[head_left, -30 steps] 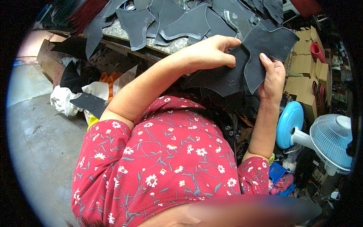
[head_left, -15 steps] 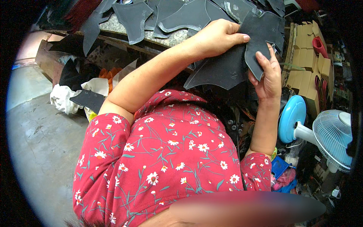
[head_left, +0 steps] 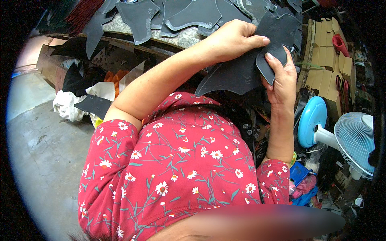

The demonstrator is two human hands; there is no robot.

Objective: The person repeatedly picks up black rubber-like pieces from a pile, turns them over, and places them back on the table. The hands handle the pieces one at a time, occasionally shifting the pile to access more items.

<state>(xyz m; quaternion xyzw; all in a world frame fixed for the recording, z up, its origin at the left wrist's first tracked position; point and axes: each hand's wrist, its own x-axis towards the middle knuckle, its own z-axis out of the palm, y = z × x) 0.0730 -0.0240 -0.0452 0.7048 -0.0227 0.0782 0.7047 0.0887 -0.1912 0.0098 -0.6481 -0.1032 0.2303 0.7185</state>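
Both my hands hold a black leather-like cut piece point(head_left: 276, 30) at the table's edge. My left hand point(head_left: 241, 37) pinches its left side, thumb on top, the other fingers mostly hidden. At its lower end, my right hand point(head_left: 282, 78) grips a rounded flap point(head_left: 263, 66) between thumb and fingers. The flap curves over. A larger black piece with a pointed corner point(head_left: 231, 77) hangs just below; whether it is joined to the held one I cannot tell.
Several more black cut pieces point(head_left: 192, 15) lie over the speckled stone tabletop point(head_left: 177, 40). Cardboard boxes point(head_left: 321, 60) stand at the right, above a blue and white fan point(head_left: 354, 138). White cloth point(head_left: 68, 105) and a dark scrap sit at the left by the grey floor point(head_left: 44, 160).
My right hand has shifted slightly up and left, its thumb now further over the flap. The flap has bent more to the left. My left hand keeps its hold.
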